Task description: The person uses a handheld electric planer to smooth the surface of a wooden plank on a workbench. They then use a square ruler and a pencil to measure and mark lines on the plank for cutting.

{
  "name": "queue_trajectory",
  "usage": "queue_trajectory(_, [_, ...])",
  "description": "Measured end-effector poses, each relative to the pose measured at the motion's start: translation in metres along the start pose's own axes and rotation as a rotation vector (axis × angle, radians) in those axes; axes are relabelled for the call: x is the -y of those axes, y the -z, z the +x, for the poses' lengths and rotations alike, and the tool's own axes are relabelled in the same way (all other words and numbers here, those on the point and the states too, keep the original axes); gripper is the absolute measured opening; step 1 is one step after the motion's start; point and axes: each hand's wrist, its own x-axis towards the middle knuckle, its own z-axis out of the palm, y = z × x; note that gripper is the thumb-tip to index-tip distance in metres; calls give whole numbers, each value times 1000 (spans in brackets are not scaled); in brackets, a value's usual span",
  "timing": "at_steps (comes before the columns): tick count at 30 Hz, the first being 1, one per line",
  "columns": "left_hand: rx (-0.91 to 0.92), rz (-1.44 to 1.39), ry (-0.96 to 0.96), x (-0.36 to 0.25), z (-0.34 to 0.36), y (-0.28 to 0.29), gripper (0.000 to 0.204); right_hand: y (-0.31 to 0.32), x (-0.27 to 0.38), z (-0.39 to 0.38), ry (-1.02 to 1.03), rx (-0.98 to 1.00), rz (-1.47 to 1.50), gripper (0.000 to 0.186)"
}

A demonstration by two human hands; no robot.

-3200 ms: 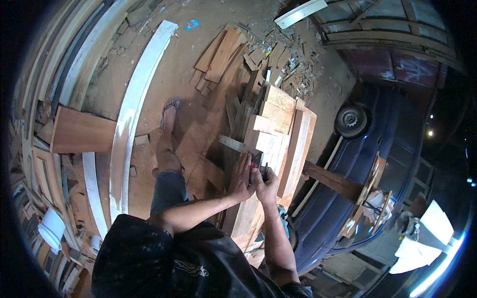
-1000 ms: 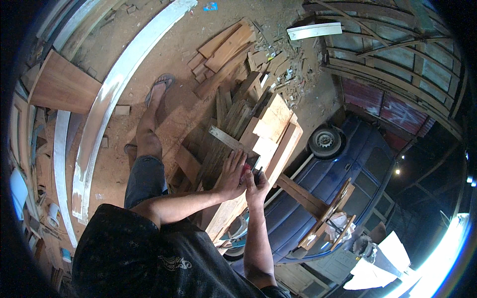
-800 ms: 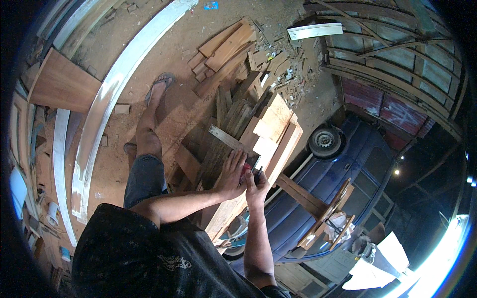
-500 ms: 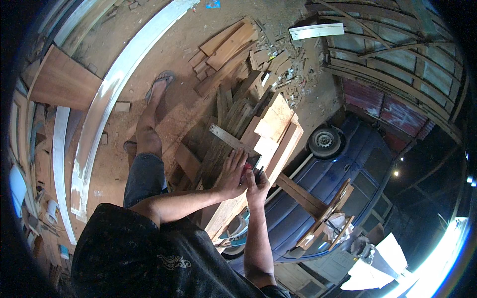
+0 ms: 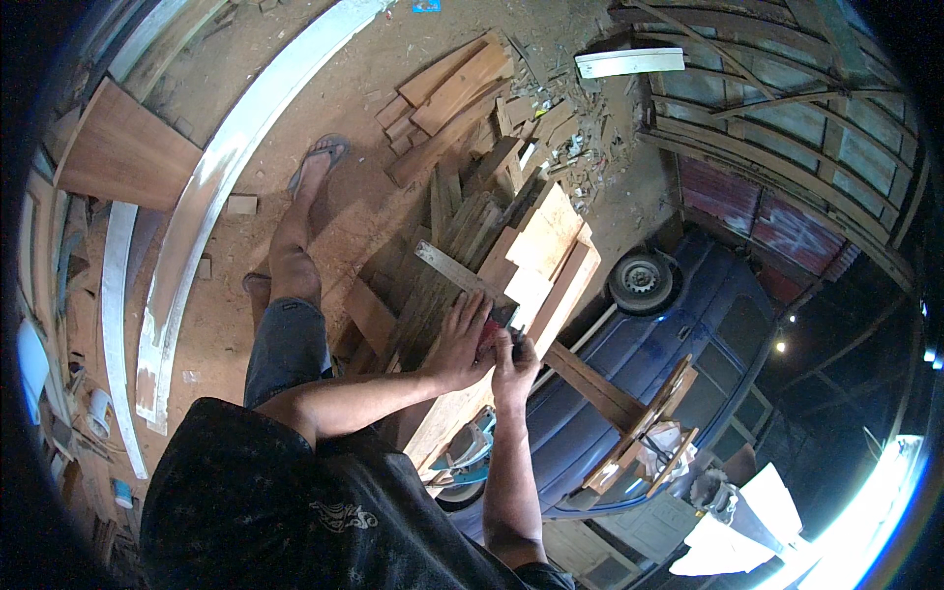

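Observation:
My left hand (image 5: pixel 460 342) lies across the work, its fingers stretched forward near the end of a pale flat strip (image 5: pixel 450 265). A small red thing (image 5: pixel 487 337) shows at its thumb side, partly covered by the hand; its kind is unclear. Close beside it, my right hand (image 5: pixel 512 372) is closed, thumb up, around a small dark stick-like tool (image 5: pixel 519 337), mostly hidden by the fingers. Both hands are over a long light wooden board (image 5: pixel 441 431) on a pile of timber. Whether the pale strip and the red thing are joined, I cannot tell.
Stacked planks (image 5: pixel 462 88) and wood scraps (image 5: pixel 560 138) lie on the dirt floor ahead. A blue car (image 5: pixel 629 383) stands to the right, with a wooden piece (image 5: pixel 600 388) jutting toward it. Long white-painted boards (image 5: pixel 221 147) run along the left. My sandalled foot (image 5: pixel 320 157) is forward.
My right hand has shifted slightly forward and to the right, and its grip on the dark tool looks turned a little. The left hand stays nearly in place.

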Motion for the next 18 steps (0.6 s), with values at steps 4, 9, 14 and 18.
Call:
queue_trajectory(4, [85, 14, 102, -5, 0, 3, 95, 14, 27, 24, 143, -147, -141, 26])
queue_trajectory(9, [80, -19, 148, -5, 3, 1, 95, 2, 81, 61, 377, -95, -184, 43])
queue_trajectory(14, [55, -10, 120, -4, 2, 5, 97, -34, 110, 92, 399, 256, -500, 23])
queue_trajectory(18, [34, 24, 80, -2, 2, 2, 98, -53, 92, 121, 545, 529, -722, 25])
